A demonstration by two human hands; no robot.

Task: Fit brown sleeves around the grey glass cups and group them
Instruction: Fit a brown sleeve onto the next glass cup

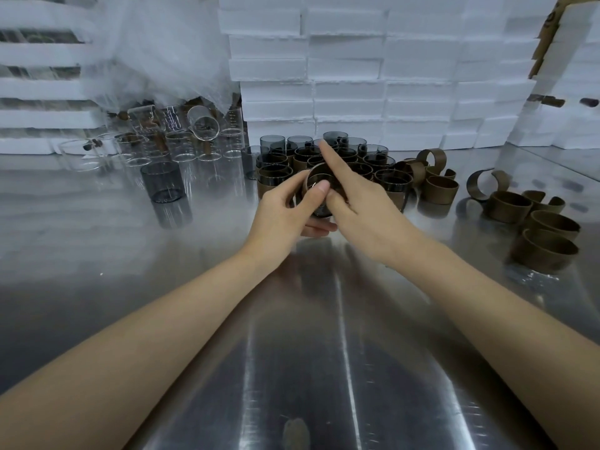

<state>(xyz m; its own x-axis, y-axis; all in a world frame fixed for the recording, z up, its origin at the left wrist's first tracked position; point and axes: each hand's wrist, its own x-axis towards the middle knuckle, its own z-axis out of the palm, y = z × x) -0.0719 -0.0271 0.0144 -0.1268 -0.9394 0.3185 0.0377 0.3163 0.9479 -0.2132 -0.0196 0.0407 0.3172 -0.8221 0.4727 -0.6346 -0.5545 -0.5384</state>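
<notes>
a grey glass cup [320, 210] is held just above the bench [324, 352], between the two hands. a brown sleeve [312, 173] is seen around its upper part, though how far down it sits is hidden by the fingers. the cup is gripped by the left hand [279, 209], with the thumb curled over its near side and the fingers tucked beneath it. the same cup is held from the other side by the right hand [360, 206]: the thumb is pressed against it, the forefinger is stretched straight forward over the cups beyond, and the remaining fingers are hidden.

directly beyond the hands a tight cluster of sleeved cups [276, 177] is stood upright on the bench, and a back row of bare grey cups [272, 141] is set just behind it. beyond and to the left of the left hand a single bare grey cup [162, 185] stands apart, and farther beyond it a crowd of clear glasses [181, 147] is gathered, one of them tipped on its side. to the right of the right hand loose brown sleeves [441, 190] are scattered, some closed into rings and some sprung open, with a larger pair [545, 251] well out to the right. white foam blocks [350, 76] are stacked as a wall beyond everything, and a crumpled clear plastic sheet [162, 53] is draped above the clear glasses.
</notes>
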